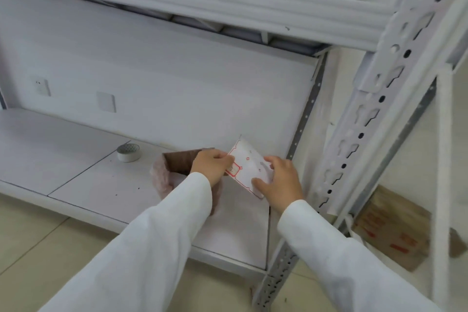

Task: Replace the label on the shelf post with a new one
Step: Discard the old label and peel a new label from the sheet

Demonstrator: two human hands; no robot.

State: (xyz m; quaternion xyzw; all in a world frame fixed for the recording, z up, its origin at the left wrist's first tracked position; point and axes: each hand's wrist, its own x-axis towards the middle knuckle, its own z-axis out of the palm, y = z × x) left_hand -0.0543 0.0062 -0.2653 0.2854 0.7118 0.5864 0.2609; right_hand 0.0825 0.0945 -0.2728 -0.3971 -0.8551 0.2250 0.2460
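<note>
I hold a white label sheet with red-outlined labels above the lower shelf. My right hand grips the sheet's right edge between thumb and fingers. My left hand pinches a red-bordered label at the sheet's left edge. The white slotted shelf post rises just right of my hands, running from bottom centre to the top right. No label shows on the post from here.
A roll of white tape sits on the lower shelf board. A brown cardboard box with a pink liner stands behind my left hand. A printed cardboard box lies on the floor at right. An upper shelf beam runs overhead.
</note>
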